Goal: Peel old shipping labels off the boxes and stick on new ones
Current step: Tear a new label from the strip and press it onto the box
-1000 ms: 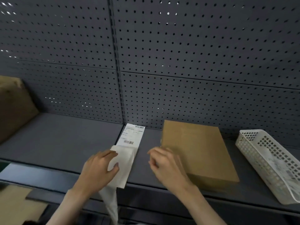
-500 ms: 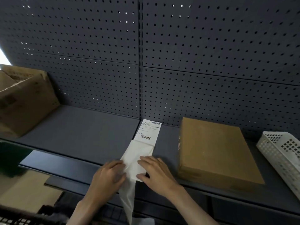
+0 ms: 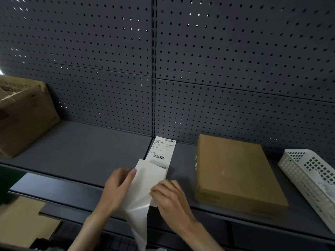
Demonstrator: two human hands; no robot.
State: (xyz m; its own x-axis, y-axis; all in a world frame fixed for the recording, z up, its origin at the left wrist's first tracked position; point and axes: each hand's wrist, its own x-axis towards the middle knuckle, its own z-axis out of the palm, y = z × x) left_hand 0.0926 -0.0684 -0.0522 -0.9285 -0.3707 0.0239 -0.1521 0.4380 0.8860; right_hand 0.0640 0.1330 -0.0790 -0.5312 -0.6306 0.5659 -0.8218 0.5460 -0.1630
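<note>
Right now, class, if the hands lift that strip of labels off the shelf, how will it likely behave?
Probably floppy: the label strip already droops over the shelf edge. Likely very light, since the left hand and right hand hold it by fingertips. Its glossy backing may be slippery.

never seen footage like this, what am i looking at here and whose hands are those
There is no machine here. A camera worn on a person's head looks forward and down, so the two bare hands are the wearer's own. They work at a dark shelf backed by a perforated panel. On the shelf lie a strip of labels with barcodes, a flat box to its right, a white basket at far right, and a bigger carton at far left. The left hand grips the strip's white backing, which hangs over the shelf edge. The right hand pinches its other edge, apparently peeling off a new label.
</note>
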